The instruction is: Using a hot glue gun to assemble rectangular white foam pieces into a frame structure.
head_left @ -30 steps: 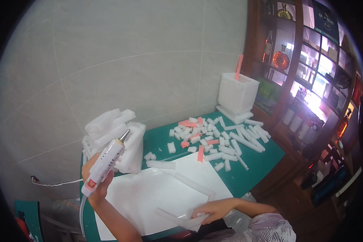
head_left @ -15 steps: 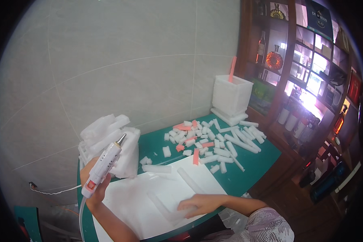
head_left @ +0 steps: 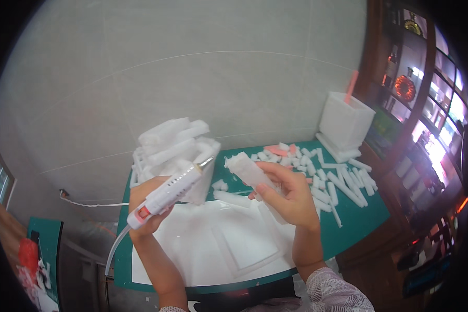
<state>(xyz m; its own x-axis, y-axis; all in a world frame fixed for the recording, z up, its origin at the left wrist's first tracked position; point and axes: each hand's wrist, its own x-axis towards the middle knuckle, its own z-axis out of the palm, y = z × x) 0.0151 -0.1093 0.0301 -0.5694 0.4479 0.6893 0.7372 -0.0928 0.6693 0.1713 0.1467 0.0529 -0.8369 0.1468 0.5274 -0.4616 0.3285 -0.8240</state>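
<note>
My left hand is wrapped round a white hot glue gun, whose metal nozzle points up and to the right. Raised over the table, my right hand grips a whitish foam piece with a ragged end, a short distance from the nozzle. Below the hands, pale foam strips make up an angular frame on a white sheet. Part of the frame's far side is hidden by my right hand and forearm.
A stack of white foam stands behind the glue gun. Many white and pink foam pieces lie scattered on the green table. At the back right stands a white foam box with a pink strip in it, beside a bottle cabinet.
My right hand has risen from the sheet and now holds a foam piece up near the nozzle. The glue gun has tilted further to the right. The whole view has shifted left.
</note>
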